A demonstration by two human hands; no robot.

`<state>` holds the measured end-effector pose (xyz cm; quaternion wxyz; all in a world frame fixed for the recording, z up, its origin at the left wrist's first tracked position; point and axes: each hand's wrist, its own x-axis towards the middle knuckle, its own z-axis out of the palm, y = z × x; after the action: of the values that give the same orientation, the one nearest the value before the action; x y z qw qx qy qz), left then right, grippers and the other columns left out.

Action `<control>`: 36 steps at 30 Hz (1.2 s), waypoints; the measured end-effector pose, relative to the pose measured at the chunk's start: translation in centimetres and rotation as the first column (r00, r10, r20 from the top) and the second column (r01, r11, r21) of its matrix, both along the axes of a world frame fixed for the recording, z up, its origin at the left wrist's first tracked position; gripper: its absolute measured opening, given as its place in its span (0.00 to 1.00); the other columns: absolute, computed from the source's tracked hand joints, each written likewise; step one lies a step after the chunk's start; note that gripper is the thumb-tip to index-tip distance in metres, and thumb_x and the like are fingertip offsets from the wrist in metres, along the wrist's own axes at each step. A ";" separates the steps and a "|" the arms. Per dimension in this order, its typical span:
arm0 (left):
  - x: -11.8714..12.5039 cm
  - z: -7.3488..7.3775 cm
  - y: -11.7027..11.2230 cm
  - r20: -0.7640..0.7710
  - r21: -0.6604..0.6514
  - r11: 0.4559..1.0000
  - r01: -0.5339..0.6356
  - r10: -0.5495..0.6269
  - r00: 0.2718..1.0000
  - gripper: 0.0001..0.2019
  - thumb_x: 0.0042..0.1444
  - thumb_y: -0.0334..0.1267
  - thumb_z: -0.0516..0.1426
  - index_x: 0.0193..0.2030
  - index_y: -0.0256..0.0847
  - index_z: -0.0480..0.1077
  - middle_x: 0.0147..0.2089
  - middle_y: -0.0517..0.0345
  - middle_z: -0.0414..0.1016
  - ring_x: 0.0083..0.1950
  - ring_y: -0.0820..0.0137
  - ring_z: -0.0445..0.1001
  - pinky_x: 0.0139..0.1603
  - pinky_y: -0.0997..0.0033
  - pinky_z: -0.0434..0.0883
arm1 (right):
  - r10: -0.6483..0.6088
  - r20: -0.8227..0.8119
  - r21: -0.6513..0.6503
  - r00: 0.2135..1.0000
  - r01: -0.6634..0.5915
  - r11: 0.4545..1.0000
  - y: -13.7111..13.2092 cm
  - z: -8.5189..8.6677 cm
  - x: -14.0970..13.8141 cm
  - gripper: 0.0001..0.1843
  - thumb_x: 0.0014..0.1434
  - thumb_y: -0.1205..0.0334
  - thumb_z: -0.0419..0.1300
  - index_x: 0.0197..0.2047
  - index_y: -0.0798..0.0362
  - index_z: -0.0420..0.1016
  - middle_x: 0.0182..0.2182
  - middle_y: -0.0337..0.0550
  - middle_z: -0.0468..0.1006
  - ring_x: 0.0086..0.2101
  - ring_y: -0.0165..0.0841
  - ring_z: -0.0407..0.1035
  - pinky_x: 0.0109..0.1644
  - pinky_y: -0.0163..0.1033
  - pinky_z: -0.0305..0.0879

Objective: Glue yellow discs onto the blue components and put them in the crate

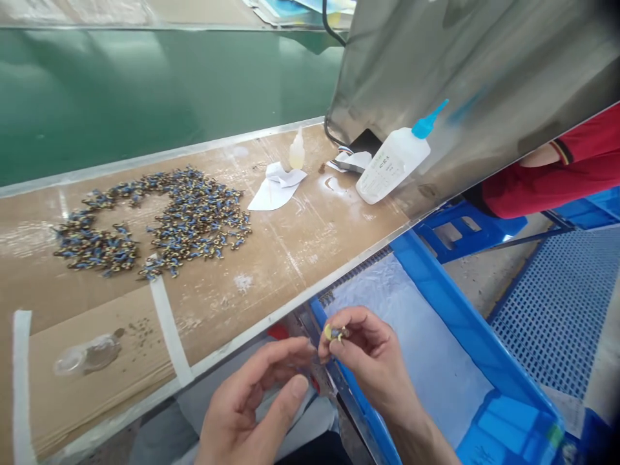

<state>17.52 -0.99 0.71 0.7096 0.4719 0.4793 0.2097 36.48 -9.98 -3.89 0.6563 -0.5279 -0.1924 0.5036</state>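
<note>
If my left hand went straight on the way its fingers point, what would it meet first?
Probably the right hand: the left hand points up and right at its fingertips, which pinch a small part. The gap looks short, though depth is unclear.

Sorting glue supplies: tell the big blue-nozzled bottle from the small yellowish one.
The big bottle is white, labelled and tilted; the small bottle is yellowish, far smaller and stands upright. The big bottle's nozzle is blue; the small bottle's is pale. Both are on the bench.
</note>
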 end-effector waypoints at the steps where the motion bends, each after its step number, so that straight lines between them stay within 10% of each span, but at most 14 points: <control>1: -0.1 0.3 0.2 0.027 0.041 0.999 -0.025 0.024 0.999 0.17 0.65 0.53 0.76 0.57 0.51 0.91 0.56 0.50 0.94 0.55 0.56 0.93 0.57 0.70 0.89 | 0.027 -0.067 0.051 0.997 -0.024 0.998 0.5 0.4 -1.2 0.12 0.69 0.54 0.80 0.49 0.46 0.85 0.39 0.41 0.88 0.36 0.33 0.84 0.43 0.38 0.83; 8: -2.0 0.5 0.7 0.146 0.370 0.917 -0.148 0.101 0.984 0.08 0.66 0.36 0.76 0.50 0.53 0.93 0.56 0.51 0.92 0.60 0.57 0.90 0.63 0.68 0.87 | 0.163 -0.221 0.163 0.962 -0.128 0.978 2.7 2.1 -4.9 0.08 0.69 0.60 0.80 0.49 0.45 0.89 0.39 0.37 0.88 0.36 0.27 0.83 0.44 0.31 0.82; 16: -2.5 0.5 0.9 0.294 0.121 0.943 -0.311 0.265 0.918 0.06 0.61 0.40 0.80 0.44 0.50 0.94 0.49 0.50 0.91 0.42 0.62 0.89 0.35 0.74 0.86 | 0.163 -0.133 0.085 0.978 -0.152 0.985 4.0 4.7 -6.1 0.10 0.66 0.56 0.83 0.47 0.45 0.92 0.34 0.39 0.90 0.33 0.31 0.85 0.42 0.34 0.84; 31: -2.7 0.3 1.0 0.325 0.064 0.938 -0.342 0.304 0.895 0.07 0.62 0.44 0.80 0.44 0.49 0.93 0.47 0.52 0.91 0.39 0.65 0.88 0.37 0.73 0.86 | 0.162 -0.104 0.078 0.981 -0.155 0.985 4.4 5.6 -7.3 0.13 0.62 0.56 0.86 0.46 0.44 0.92 0.34 0.37 0.90 0.33 0.31 0.85 0.44 0.35 0.85; 36: -3.7 -0.4 0.5 0.170 0.061 0.932 -0.357 0.343 0.924 0.13 0.61 0.51 0.79 0.48 0.49 0.93 0.50 0.50 0.94 0.49 0.59 0.92 0.53 0.68 0.90 | 0.025 0.050 -0.012 0.998 -0.025 1.000 3.2 2.6 -4.4 0.14 0.65 0.50 0.82 0.48 0.46 0.89 0.34 0.39 0.89 0.32 0.34 0.85 0.41 0.39 0.85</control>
<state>13.81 -0.46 0.27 0.6739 0.3927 0.4887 0.3909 32.03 -6.81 -1.34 0.6419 -0.5417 -0.2125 0.4994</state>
